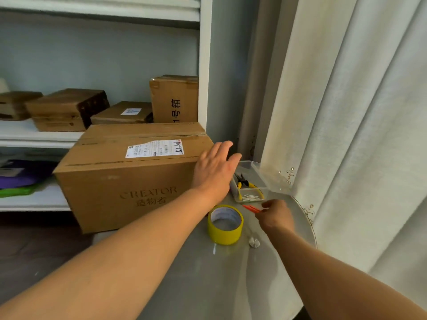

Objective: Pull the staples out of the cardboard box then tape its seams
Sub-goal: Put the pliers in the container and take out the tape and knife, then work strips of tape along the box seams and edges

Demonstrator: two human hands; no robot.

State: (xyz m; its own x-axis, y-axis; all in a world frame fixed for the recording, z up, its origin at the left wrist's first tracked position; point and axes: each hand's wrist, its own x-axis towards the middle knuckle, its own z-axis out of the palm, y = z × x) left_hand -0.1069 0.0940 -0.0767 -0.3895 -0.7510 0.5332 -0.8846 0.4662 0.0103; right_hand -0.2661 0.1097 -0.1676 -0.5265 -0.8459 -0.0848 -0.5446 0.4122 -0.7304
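Task barely begun: cardboard box (129, 172) untaped, yellow tape roll (225, 224) idling lower centre. Left hand (213, 168) reaching, grip flat, empty; right hand (276, 215) pinching orange tool (251, 208).

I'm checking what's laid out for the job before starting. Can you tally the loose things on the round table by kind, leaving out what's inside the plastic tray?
Cardboard box: 1
Yellow tape roll: 1
Clear plastic tray: 1
Orange-handled tool, at the right hand's fingers: 1
Small white object: 1
Total: 5
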